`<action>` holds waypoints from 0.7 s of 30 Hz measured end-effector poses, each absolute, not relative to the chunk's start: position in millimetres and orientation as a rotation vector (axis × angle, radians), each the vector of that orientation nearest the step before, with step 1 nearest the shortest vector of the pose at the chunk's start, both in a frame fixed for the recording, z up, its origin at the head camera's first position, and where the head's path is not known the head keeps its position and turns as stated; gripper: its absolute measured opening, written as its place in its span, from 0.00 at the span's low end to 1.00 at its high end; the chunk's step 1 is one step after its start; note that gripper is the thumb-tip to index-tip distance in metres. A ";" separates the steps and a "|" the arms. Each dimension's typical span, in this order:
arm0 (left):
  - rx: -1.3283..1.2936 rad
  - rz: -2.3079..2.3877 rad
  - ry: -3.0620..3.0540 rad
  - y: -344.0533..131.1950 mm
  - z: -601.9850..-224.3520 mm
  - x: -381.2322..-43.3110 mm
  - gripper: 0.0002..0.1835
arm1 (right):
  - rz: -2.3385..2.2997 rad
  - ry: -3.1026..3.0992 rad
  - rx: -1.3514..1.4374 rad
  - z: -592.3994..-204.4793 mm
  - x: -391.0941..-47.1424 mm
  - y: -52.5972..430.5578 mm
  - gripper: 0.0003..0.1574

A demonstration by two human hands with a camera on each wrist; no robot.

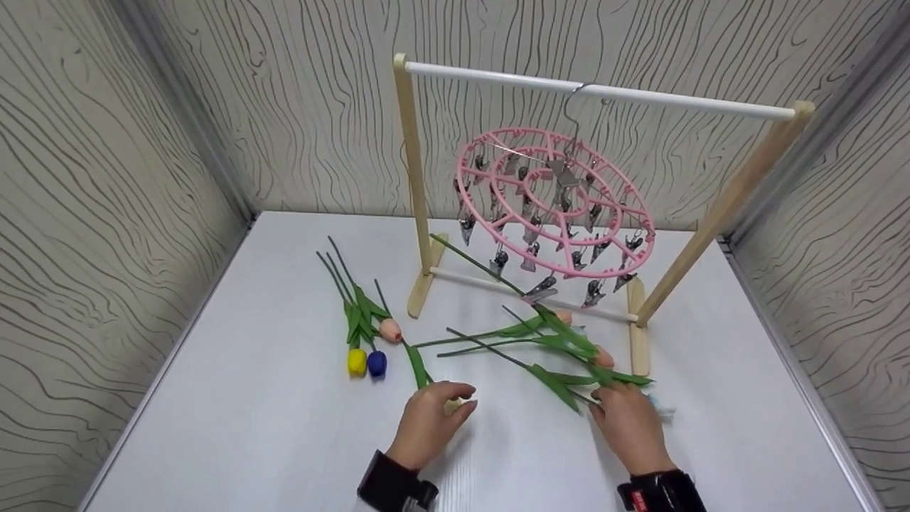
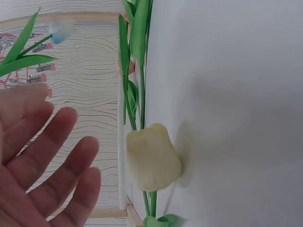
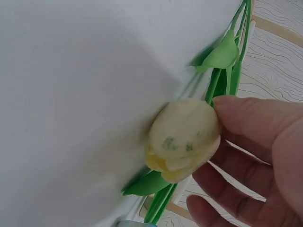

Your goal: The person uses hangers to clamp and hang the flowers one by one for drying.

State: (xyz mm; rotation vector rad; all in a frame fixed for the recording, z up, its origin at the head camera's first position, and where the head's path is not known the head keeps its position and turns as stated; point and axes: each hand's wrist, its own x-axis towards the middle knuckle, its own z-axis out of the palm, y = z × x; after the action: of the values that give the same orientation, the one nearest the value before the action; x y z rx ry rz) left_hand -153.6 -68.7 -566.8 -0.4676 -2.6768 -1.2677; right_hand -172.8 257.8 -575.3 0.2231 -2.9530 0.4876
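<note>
My left hand [image 1: 430, 423] curves loosely around a cream tulip [image 2: 154, 158] that lies on the white table. Its fingers [image 2: 66, 161] stand apart from the bud in the left wrist view, and a gap shows between thumb and fingertips from above. My right hand [image 1: 629, 423] pinches another cream tulip [image 3: 184, 137] just below its bud, thumb at the flower's base. In the head view that bud is hidden under the hand. Two peach tulips [image 1: 603, 356] lie among crossed stems and leaves beside the right hand. A light blue tulip [image 1: 661, 409] shows just past it.
A wooden rack [image 1: 416, 163] with a white bar carries a pink round hanger [image 1: 466, 188] with many clips. One light blue tulip [image 2: 61, 32] hangs from it. Yellow [image 1: 357, 363], dark blue [image 1: 377, 364] and peach [image 1: 390, 330] tulips lie at the left. Patterned walls enclose the table [image 1: 242, 427].
</note>
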 end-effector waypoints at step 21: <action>-0.467 -1.365 -2.715 -57.6 -568.3 -149.5 0.07 | 0.477 -3.086 0.152 -569.9 -159.1 269.6 0.06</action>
State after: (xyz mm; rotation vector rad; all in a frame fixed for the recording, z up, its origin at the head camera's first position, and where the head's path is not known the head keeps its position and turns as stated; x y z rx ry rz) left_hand -149.5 -57.6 -568.3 -0.4670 -2.7149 -1.3651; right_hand -159.1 269.6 -569.9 0.1521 -3.0857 0.4769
